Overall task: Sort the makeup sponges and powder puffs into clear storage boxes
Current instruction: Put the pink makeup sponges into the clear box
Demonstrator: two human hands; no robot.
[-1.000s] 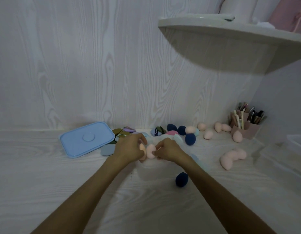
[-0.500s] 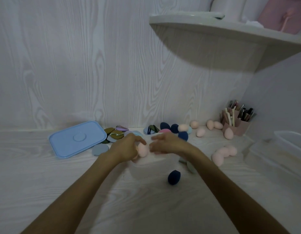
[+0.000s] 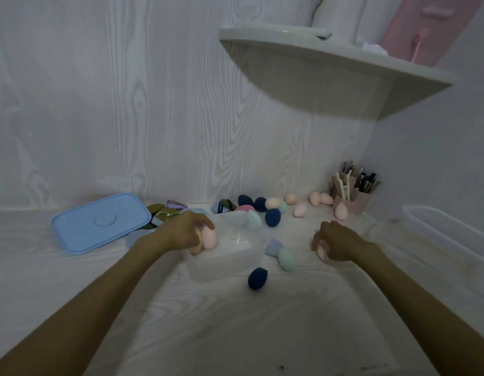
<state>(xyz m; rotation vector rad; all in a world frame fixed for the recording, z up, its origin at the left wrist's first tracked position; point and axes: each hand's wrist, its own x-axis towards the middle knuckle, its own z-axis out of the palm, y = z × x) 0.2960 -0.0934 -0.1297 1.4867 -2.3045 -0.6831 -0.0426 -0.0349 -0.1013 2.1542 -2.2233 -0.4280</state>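
Centrally, peach sponges (image 3: 208,238) are gripped by the curled left hand (image 3: 185,232) over a clear box (image 3: 227,260); another sponge (image 3: 321,251) is clasped by the right hand (image 3: 337,244), lower right.

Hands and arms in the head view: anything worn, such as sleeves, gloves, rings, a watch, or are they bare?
Both are bare as far as the frame shows. The left hand and right hand have no gloves, and no ring shows, though the dim, soft image could hide a thin band. Both forearms run uncovered to the bottom edge: no sleeve, watch or bracelet at either wrist. No markings can be made out.
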